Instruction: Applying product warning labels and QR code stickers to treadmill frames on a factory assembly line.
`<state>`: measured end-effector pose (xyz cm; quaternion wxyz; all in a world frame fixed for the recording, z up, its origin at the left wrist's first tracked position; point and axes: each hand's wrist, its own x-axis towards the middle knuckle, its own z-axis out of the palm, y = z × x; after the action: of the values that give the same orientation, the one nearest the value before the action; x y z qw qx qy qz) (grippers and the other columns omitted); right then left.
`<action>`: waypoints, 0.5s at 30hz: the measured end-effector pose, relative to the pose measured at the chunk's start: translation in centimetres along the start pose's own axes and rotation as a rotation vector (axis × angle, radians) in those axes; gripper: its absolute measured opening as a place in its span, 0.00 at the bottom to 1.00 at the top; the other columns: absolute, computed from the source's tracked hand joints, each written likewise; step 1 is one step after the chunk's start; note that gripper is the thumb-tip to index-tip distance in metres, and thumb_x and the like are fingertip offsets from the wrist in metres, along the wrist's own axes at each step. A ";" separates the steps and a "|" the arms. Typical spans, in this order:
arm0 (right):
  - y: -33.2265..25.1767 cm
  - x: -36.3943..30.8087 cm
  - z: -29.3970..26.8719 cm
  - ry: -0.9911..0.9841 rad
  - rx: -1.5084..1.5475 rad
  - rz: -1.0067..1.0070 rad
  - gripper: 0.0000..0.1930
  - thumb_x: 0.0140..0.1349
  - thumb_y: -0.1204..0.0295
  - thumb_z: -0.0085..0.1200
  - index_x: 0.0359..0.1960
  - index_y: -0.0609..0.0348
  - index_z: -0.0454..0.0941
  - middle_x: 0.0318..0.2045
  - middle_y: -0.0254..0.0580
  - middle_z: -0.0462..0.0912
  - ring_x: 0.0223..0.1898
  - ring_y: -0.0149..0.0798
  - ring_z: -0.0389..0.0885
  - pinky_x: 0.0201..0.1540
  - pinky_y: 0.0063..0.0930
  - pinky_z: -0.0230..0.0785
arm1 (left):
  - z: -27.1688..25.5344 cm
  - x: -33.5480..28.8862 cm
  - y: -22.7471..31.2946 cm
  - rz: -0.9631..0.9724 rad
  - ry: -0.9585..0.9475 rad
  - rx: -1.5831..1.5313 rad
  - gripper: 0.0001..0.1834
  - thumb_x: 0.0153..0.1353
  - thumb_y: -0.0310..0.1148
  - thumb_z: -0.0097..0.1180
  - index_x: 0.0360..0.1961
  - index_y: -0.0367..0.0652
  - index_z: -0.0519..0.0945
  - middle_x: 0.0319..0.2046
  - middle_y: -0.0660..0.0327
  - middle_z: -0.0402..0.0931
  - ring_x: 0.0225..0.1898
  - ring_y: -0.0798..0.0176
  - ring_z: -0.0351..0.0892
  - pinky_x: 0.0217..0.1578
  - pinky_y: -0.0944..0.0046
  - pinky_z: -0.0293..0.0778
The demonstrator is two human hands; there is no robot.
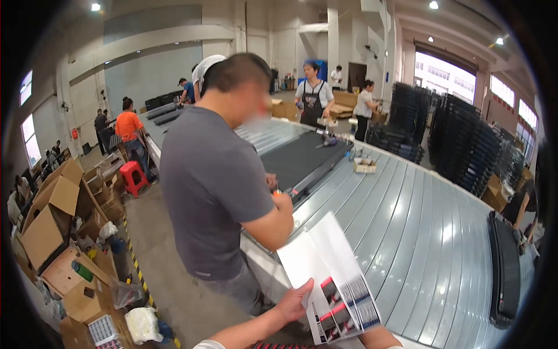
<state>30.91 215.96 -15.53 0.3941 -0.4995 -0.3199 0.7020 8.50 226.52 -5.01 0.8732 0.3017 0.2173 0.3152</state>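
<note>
Left thumb and fingers of left hand [293, 303] pinching left edge of sheet [326, 264]; right hand hidden behind it, grip cannot be told. Sheet near table [415, 232], beside worker [212, 174]. Advised: hold flat, thumb off print.

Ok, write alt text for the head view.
The wearer's left grip holds white printed papers, the right grip hidden behind them. Ahead, a person in grey stands at a long slatted metal surface; cardboard boxes are heaped at left.
</note>
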 end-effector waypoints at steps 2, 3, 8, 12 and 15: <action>-6.2 0.5 2.0 -0.068 0.094 0.086 0.10 0.54 0.67 0.53 0.32 0.60 0.74 0.16 0.38 0.76 0.18 0.25 0.71 0.20 0.21 0.63 | 1.5 2.6 -4.6 -0.402 -0.787 -0.752 0.19 0.60 0.37 0.45 0.48 0.35 0.68 0.41 0.54 0.72 0.42 0.60 0.72 0.44 0.61 0.69; -7.9 -0.5 0.4 -0.114 0.132 0.143 0.10 0.54 0.66 0.52 0.32 0.60 0.75 0.16 0.38 0.77 0.18 0.26 0.71 0.20 0.22 0.63 | 2.6 4.7 -6.8 -0.443 -0.918 -0.482 0.20 0.61 0.38 0.43 0.49 0.35 0.67 0.42 0.54 0.71 0.43 0.59 0.71 0.46 0.61 0.68; -8.7 -1.3 -9.2 0.837 -0.838 -0.576 0.09 0.47 0.67 0.55 0.25 0.60 0.76 0.16 0.42 0.77 0.17 0.36 0.74 0.22 0.30 0.66 | 19.3 2.2 -16.2 -0.515 -0.899 -0.036 0.22 0.61 0.41 0.42 0.50 0.35 0.66 0.42 0.55 0.72 0.44 0.62 0.70 0.49 0.66 0.65; -6.5 -4.2 -22.7 0.900 -0.678 -0.563 0.07 0.48 0.71 0.54 0.23 0.63 0.75 0.15 0.41 0.76 0.18 0.34 0.74 0.21 0.26 0.65 | 25.8 5.0 -23.8 -0.255 -0.701 0.595 0.27 0.60 0.46 0.45 0.51 0.33 0.65 0.41 0.56 0.71 0.43 0.66 0.69 0.46 0.70 0.64; -4.8 -6.6 -30.9 1.032 -0.669 -0.470 0.07 0.47 0.70 0.54 0.23 0.62 0.76 0.17 0.44 0.77 0.20 0.40 0.76 0.25 0.30 0.67 | 30.3 5.8 -26.9 -0.207 -0.696 0.741 0.26 0.60 0.46 0.44 0.49 0.33 0.67 0.41 0.58 0.71 0.44 0.67 0.67 0.47 0.68 0.62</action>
<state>62.77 214.23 -17.69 0.4632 -0.7845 -0.3914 0.1300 41.13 202.02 -2.09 0.7548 0.6547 0.0397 0.0100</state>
